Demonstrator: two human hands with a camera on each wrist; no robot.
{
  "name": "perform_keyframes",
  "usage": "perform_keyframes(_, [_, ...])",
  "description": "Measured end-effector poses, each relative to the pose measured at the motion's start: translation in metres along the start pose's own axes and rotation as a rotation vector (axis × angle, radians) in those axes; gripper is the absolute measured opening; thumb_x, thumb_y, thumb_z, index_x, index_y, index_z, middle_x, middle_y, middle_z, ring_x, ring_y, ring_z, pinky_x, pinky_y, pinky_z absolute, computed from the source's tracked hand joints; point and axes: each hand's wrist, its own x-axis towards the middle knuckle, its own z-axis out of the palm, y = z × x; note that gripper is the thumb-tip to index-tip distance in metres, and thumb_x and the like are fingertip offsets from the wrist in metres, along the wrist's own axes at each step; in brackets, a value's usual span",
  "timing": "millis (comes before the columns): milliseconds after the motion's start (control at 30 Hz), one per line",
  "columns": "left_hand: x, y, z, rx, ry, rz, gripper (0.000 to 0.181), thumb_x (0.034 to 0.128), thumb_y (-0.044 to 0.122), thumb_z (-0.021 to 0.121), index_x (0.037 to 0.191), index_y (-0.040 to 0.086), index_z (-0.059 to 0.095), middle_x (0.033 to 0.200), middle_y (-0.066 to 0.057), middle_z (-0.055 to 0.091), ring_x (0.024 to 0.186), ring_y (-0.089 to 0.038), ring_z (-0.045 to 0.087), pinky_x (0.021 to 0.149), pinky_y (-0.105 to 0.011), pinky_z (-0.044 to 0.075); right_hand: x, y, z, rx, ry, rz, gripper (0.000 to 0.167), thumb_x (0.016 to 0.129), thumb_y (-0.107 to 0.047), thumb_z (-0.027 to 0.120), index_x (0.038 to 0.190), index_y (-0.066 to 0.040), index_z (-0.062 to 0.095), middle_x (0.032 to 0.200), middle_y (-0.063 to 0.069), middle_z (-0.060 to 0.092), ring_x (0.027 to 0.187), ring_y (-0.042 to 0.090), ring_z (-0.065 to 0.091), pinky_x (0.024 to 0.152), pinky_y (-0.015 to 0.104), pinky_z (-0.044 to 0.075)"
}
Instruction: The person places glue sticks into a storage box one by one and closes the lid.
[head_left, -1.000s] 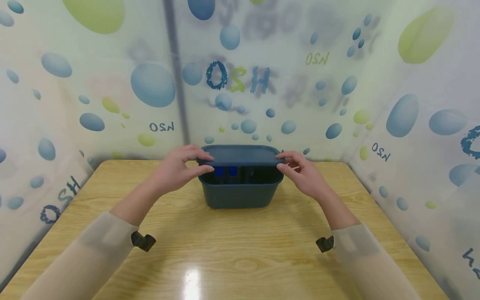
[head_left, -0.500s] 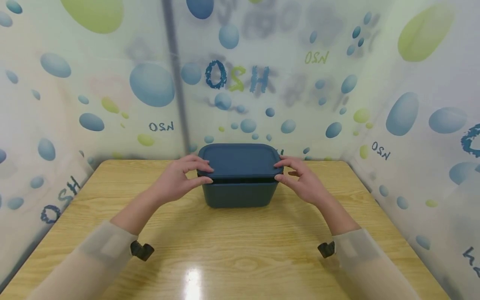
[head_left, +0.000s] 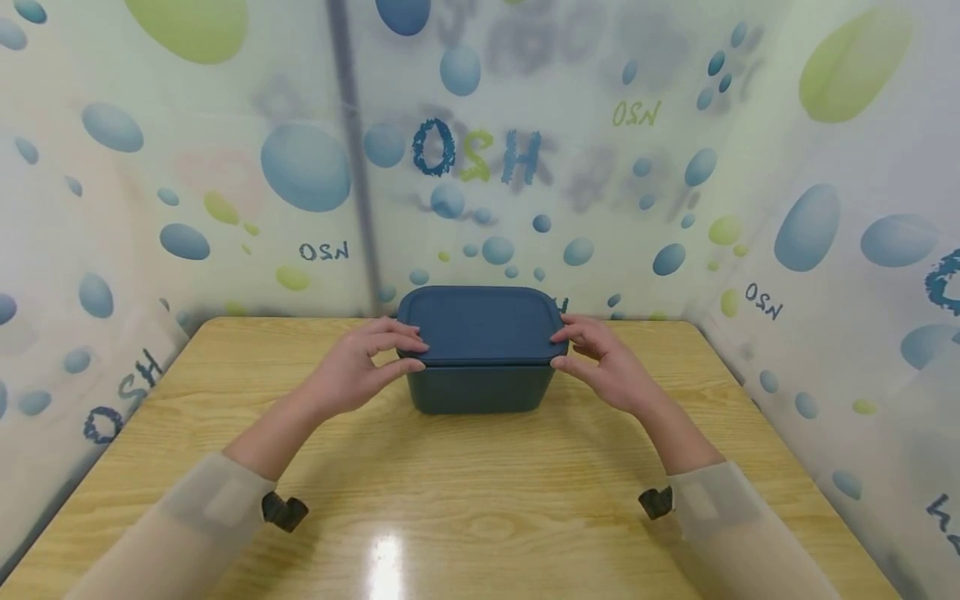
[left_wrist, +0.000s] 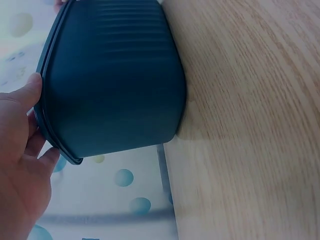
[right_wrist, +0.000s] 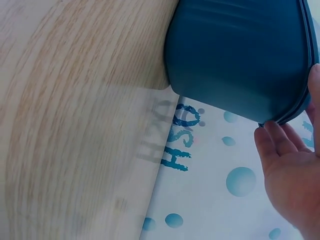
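A dark blue storage box (head_left: 480,389) stands at the back of the table, its blue lid (head_left: 483,325) lying flat over the top. The inside is hidden. My left hand (head_left: 360,367) grips the lid's left end, thumb at the front edge and fingers over the top and side. At the opposite end my right hand (head_left: 611,362) holds the lid in the same way. In the left wrist view the left thumb touches the rim of the box's lid (left_wrist: 46,65). Right fingertips (right_wrist: 270,127) meet the lid's corner in the right wrist view.
The wood-grain table (head_left: 480,500) stretches in front of the box. A patterned curtain (head_left: 480,108) with blue and green spots closes in the back and both sides. A small black device (head_left: 283,510) sits at the left wrist, another black device (head_left: 656,502) at the right.
The lid's front edge has come down onto the box, covering the opening and the blue items seen inside earlier. Both hands moved down slightly with it and still hold its ends.
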Motion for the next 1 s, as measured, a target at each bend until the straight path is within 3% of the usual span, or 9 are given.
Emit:
perform_keyframes(233, [-0.005,-0.002,0.003,0.004,0.017,0.035,0.021,0.0964,0.010,0.084,0.117,0.010,0.085,0.130,-0.009,0.075,0.133,-0.035,0.068,0.096,-0.052,0.060,-0.003,0.002,0.001,0.006,0.000,-0.012,0.030,0.106,-0.016,0.074,0.134,-0.010,0.069,0.174,0.016,0.037,0.158,0.044,0.042,0.128,0.062,0.036])
perform_keyframes(533, [-0.008,-0.006,0.007,0.009,0.049,0.084,0.020,0.0933,0.008,0.087,0.114,0.010,0.086,0.126,-0.006,0.077,0.130,-0.032,0.070,0.093,-0.036,0.062,-0.005,0.006,0.004,-0.022,0.021,-0.025,0.029,0.105,-0.020,0.076,0.133,-0.013,0.070,0.172,0.015,0.040,0.156,0.043,0.045,0.125,0.064,0.040])
perform_keyframes(633, [-0.007,-0.006,0.009,0.002,0.055,0.080,0.020,0.0936,0.008,0.087,0.113,0.011,0.086,0.126,-0.005,0.077,0.129,-0.032,0.071,0.093,-0.037,0.062,-0.005,0.007,0.003,-0.030,0.015,-0.019,0.032,0.105,-0.022,0.076,0.136,-0.013,0.070,0.172,0.015,0.040,0.155,0.044,0.046,0.123,0.066,0.042])
perform_keyframes(800, [-0.003,-0.008,0.008,-0.031,0.083,-0.002,0.024,0.1000,0.011,0.081,0.124,0.009,0.082,0.134,-0.010,0.072,0.132,-0.034,0.066,0.105,-0.053,0.057,-0.002,0.008,-0.002,0.012,0.002,0.059,0.050,0.109,-0.032,0.071,0.155,-0.018,0.058,0.172,0.012,0.040,0.152,0.043,0.049,0.121,0.066,0.043])
perform_keyframes(900, [0.003,-0.012,0.006,-0.040,0.088,-0.107,0.039,0.1060,0.019,0.075,0.143,0.007,0.072,0.143,-0.015,0.063,0.136,-0.036,0.060,0.113,-0.060,0.050,0.003,0.008,-0.003,0.017,0.000,0.109,0.063,0.110,-0.042,0.067,0.167,-0.025,0.046,0.173,0.011,0.040,0.151,0.042,0.052,0.120,0.065,0.045])
perform_keyframes(1000, [0.009,-0.020,0.004,-0.047,0.047,-0.215,0.056,0.1105,0.029,0.069,0.160,0.007,0.056,0.150,-0.019,0.053,0.139,-0.039,0.055,0.117,-0.063,0.046,0.009,0.009,-0.002,0.001,-0.014,0.135,0.069,0.110,-0.049,0.064,0.172,-0.030,0.038,0.176,0.011,0.037,0.149,0.043,0.054,0.118,0.065,0.048])
